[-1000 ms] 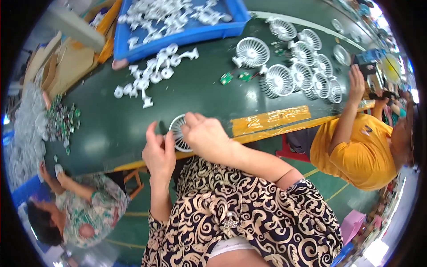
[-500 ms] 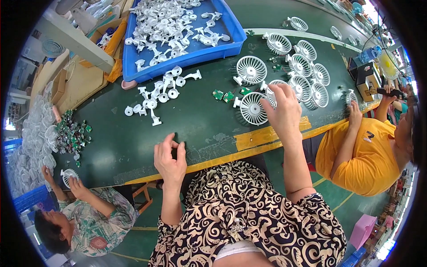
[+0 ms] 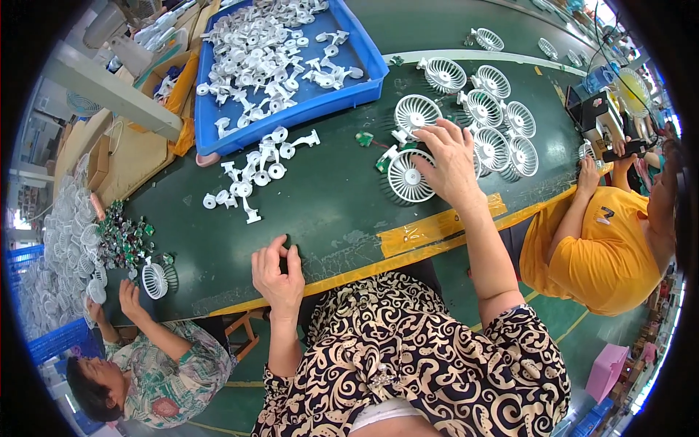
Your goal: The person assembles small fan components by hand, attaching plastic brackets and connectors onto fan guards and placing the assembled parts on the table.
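My right hand (image 3: 450, 166) is over a group of white round fan grilles, fingers curved and spread, thumb apart. Its thumb lies over the edge of the nearest white fan grille (image 3: 410, 176); firm contact cannot be made out. The fingertips are beside another fan grille (image 3: 417, 114) just beyond, and the hand partly covers one more. Small green circuit boards (image 3: 365, 138) lie left of these grilles. My left hand (image 3: 279, 275) rests near the table's front edge, fingers loosely bent, thumb and forefinger apart, with nothing visible in it.
A blue tray (image 3: 291, 109) of white stand parts is at the far left. Loose white stand parts (image 3: 260, 173) lie before it. At left, a co-worker's hand (image 3: 131, 300) is beside a grille (image 3: 154, 280) and piled boards (image 3: 124, 237). A co-worker in yellow (image 3: 597, 240) sits right.
My right hand has lowered slightly left over the grilles, and the far grille has shifted a little closer to the nearest. The left co-worker has let go of a grille onto the table.
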The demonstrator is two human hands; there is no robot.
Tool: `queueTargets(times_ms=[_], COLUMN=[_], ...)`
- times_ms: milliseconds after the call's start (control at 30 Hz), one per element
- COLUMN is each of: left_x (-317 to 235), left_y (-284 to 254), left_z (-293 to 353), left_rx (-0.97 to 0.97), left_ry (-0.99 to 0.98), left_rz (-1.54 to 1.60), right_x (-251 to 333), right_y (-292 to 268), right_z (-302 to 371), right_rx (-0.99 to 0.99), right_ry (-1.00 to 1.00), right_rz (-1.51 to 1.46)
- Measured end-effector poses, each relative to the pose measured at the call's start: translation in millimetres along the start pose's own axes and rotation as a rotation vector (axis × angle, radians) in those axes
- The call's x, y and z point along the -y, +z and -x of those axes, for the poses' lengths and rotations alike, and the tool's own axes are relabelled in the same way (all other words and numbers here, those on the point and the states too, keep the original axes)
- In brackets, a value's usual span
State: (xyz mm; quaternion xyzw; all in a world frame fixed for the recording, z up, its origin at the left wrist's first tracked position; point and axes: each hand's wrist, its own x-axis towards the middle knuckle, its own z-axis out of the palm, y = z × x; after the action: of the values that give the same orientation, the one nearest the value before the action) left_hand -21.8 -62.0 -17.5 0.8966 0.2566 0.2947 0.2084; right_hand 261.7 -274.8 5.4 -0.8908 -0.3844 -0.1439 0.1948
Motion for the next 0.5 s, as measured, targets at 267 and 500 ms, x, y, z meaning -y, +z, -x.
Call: queueTargets(times_ms=[267,500], left_x=[3,12], left_y=[-4,-7], left_z=[4,-3], left_rx=[-0.022,-0.026], left_ry=[-0.021,0.040], left_rz=[0.022,0.173], right_x=[-68,-126], right_y=[-17,-41], right_z=[1,1], right_rx=[-0.018,-0.111], right_ry=[0.118,0.196], right_rz=[0.104,0.356])
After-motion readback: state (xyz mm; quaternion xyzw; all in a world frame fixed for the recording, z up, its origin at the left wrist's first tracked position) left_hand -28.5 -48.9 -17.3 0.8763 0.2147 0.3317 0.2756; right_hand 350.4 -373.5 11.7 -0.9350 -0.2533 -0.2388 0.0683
